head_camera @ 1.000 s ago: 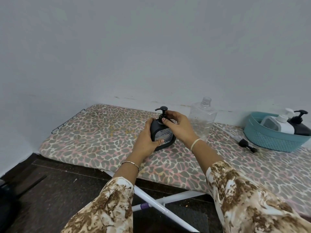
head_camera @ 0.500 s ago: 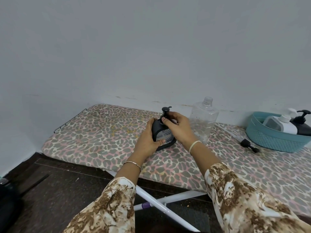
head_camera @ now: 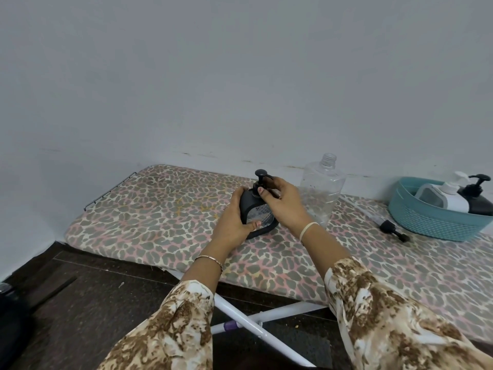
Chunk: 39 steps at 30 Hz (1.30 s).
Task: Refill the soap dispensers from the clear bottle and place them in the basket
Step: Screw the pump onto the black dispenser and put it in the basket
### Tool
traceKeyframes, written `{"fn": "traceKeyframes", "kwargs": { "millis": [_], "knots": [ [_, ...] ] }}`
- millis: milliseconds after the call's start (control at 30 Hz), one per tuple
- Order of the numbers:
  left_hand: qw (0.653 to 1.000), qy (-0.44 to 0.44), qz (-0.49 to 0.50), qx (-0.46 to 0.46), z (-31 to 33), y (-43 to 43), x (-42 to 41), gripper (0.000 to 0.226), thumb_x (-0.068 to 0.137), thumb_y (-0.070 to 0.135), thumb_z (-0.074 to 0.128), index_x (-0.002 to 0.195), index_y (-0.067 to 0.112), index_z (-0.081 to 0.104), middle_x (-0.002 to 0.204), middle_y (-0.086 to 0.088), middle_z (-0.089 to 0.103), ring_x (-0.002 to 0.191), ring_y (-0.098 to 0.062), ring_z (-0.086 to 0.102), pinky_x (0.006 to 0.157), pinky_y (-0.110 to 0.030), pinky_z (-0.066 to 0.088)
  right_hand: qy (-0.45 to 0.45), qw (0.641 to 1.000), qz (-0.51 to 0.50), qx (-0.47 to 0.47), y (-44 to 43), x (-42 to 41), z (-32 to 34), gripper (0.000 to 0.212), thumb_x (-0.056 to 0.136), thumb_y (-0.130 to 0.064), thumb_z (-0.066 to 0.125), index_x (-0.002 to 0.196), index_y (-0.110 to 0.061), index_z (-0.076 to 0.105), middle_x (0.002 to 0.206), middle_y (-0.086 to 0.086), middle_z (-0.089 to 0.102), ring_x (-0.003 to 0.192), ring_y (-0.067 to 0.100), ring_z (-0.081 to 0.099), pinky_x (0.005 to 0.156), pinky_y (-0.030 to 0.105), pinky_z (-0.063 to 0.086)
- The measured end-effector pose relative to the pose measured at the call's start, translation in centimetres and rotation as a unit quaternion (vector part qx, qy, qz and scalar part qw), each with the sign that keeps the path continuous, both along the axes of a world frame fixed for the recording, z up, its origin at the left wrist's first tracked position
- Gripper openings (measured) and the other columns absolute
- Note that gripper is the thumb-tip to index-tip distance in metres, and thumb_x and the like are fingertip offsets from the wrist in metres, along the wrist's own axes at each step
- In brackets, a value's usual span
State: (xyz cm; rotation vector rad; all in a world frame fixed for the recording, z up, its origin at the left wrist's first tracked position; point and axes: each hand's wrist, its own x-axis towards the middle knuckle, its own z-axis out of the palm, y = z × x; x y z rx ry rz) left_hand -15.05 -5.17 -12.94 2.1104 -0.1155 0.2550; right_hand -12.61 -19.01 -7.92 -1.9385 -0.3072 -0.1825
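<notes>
A black soap dispenser stands on the leopard-print ironing board. My left hand grips its body from the left. My right hand pinches its pump head at the collar. Just behind my right hand stands the clear bottle, uncapped and looking empty. At the far right a teal basket holds a white dispenser and another black dispenser.
A loose black pump with its tube lies on the board in front of the basket. The wall runs close behind the board. White crossed legs and dark floor show below the board's front edge.
The pump nozzle has turned from pointing left towards facing me under my right hand. My left hand keeps its hold on the body.
</notes>
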Motion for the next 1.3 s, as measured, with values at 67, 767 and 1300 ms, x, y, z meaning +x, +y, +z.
{"fn": "traceKeyframes", "kwargs": {
  "millis": [67, 767, 1300],
  "knots": [
    [1.000, -0.001, -0.001, 0.002, 0.0, 0.0, 0.0, 0.090, 0.082, 0.014, 0.074, 0.149, 0.028, 0.016, 0.132, -0.003, 0.052, 0.110, -0.021, 0.059, 0.091, -0.034, 0.052, 0.002, 1.000, -0.021, 0.001, 0.2, 0.1, 0.0, 0.034, 0.089, -0.025, 0.067, 0.120, -0.012, 0.063, 0.110, 0.003, 0.069, 0.104, 0.019, 0.065, 0.093, 0.042, 0.052],
    [0.998, -0.020, 0.049, 0.042, -0.6, -0.8, -0.6, 0.091, 0.084, 0.018, 0.072, 0.150, 0.031, 0.012, 0.130, -0.003, 0.053, 0.111, -0.022, 0.058, 0.087, -0.040, 0.053, -0.091, 0.976, -0.135, -0.144, 0.5, -0.2, -1.1, 0.036, 0.086, -0.049, 0.061, 0.117, -0.030, 0.063, 0.111, -0.010, 0.066, 0.114, 0.012, 0.053, 0.102, 0.044, 0.027],
    [0.986, -0.024, 0.119, 0.111, -0.9, -1.6, -0.9, 0.091, 0.082, 0.028, 0.073, 0.144, 0.040, 0.008, 0.121, -0.006, 0.058, 0.101, -0.027, 0.060, 0.075, -0.047, 0.055, -0.096, 0.945, -0.207, -0.235, 1.6, -0.7, -0.2, 0.025, 0.084, -0.044, 0.062, 0.106, -0.033, 0.064, 0.100, -0.013, 0.069, 0.110, 0.014, 0.053, 0.095, 0.040, 0.022]
  ]
}}
